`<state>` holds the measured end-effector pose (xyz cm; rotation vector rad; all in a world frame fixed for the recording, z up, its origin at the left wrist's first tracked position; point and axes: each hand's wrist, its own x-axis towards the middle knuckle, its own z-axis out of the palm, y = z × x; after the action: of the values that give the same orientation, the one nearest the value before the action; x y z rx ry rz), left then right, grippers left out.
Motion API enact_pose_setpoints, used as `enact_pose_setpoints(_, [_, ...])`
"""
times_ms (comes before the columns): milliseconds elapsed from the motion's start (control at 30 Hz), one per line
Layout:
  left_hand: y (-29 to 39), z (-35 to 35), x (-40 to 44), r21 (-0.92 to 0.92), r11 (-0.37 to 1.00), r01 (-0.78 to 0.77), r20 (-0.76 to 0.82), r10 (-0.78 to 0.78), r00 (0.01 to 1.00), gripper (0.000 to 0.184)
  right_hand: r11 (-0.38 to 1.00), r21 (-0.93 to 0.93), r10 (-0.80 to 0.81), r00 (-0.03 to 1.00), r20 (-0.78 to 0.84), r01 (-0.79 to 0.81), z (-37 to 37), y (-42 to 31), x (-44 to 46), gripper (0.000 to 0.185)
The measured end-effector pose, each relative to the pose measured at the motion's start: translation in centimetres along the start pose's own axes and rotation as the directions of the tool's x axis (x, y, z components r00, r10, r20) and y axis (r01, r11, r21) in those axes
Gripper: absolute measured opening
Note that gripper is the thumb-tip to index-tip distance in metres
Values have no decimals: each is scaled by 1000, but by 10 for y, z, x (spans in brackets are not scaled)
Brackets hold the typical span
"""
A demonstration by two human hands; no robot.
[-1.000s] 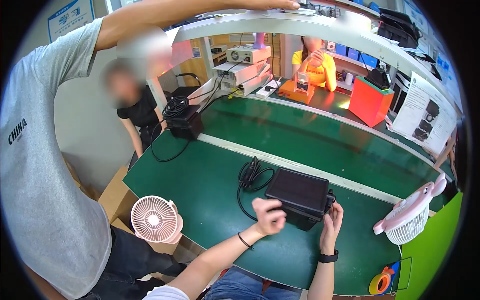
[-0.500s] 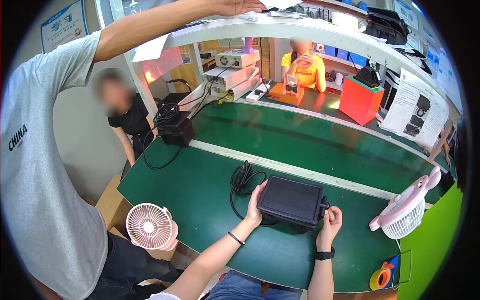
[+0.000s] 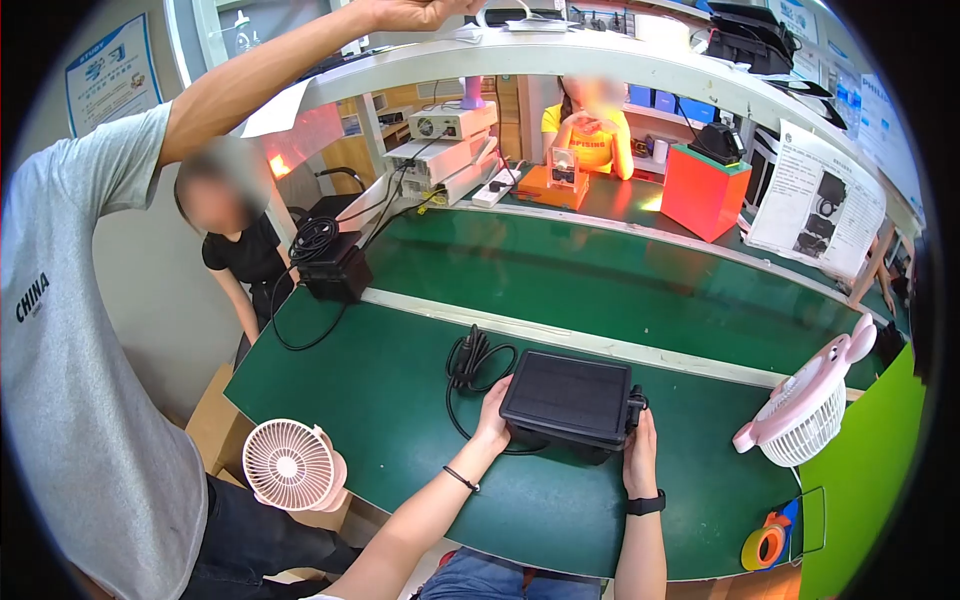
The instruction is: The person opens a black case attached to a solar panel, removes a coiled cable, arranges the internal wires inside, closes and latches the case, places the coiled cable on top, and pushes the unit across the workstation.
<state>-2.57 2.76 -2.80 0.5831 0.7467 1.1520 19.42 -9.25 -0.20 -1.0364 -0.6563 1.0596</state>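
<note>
A black box with a dark, solar-panel-like top (image 3: pixel 566 397) stands on the green table before me, tilted slightly toward me. Against its left side my left hand (image 3: pixel 493 414) grips, thumb near the top edge. My right hand (image 3: pixel 641 455) holds the right side, its fingers pointing up along the wall just below a small black knob or bracket (image 3: pixel 636 404). The underside of the box is hidden. A coiled black cable (image 3: pixel 470 362) lies behind my left hand, and its lead runs round toward the box.
A pink fan (image 3: pixel 293 465) is at the left edge, another pink fan (image 3: pixel 806 405) at the right. A tape dispenser (image 3: pixel 768 542) lies front right. A black box with cable (image 3: pixel 333 270) sits back left. A person in grey (image 3: pixel 90 350) reaches over the shelf (image 3: pixel 640 62).
My right hand has shifted from the knob to the lower right side of the box, its fingers straighter. The view has moved slightly; the person's raised hand is farther left.
</note>
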Motion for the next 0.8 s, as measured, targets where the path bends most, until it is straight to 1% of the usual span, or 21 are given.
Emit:
enact_pose_setpoints(133, [-3,-4,3,-8,1000,9,2,-9,1000,26,999,-6,43,999,-28,-43,-3,3,0,40])
enact_pose_setpoints(233, [-7,-9,7,-15,1000,6,9,-6,1000,26,1000,0,28,997,-73,-28,7,-6,-3,36])
enact_pose_setpoints(500, [-4,-6,4,-34,999,17,3,-16,1000,25,999,-20,43,998,-44,-44,1,-2,-3,38])
enact_pose_setpoints(633, [0,-1,2,-29,1000,9,10,-8,1000,26,999,-22,38,996,-86,-40,3,-4,-3,40])
enact_pose_setpoints(733, [1,0,0,-38,999,8,24,-7,1000,26,999,-16,28,997,-74,-30,2,-2,-1,40])
enact_pose_setpoints(767, [-1,-3,2,-48,999,6,37,-4,999,26,999,-28,34,999,-18,-34,-3,0,-1,40])
enact_pose_setpoints(800, [-3,-5,4,-58,998,2,50,1,999,26,999,-29,35,999,-26,-36,-4,1,-1,41])
